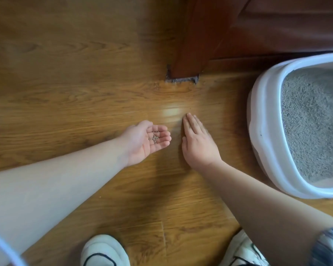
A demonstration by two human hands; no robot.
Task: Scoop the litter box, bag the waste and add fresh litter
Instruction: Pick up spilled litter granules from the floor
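Observation:
A white litter box (263,120) filled with grey litter (311,120) stands on the wooden floor at the right. My left hand (144,141) lies palm up just above the floor, cupped, with a small heap of grey litter grains (154,138) in it. Beside it, my right hand (197,141) rests flat on the floor with straight fingers, palm down, a short way left of the box.
A dark wooden door frame post (188,45) meets the floor above the hands, with a door (286,25) behind the box. A few stray grains (156,86) lie near the post's foot. My two white shoes (104,250) are at the bottom edge.

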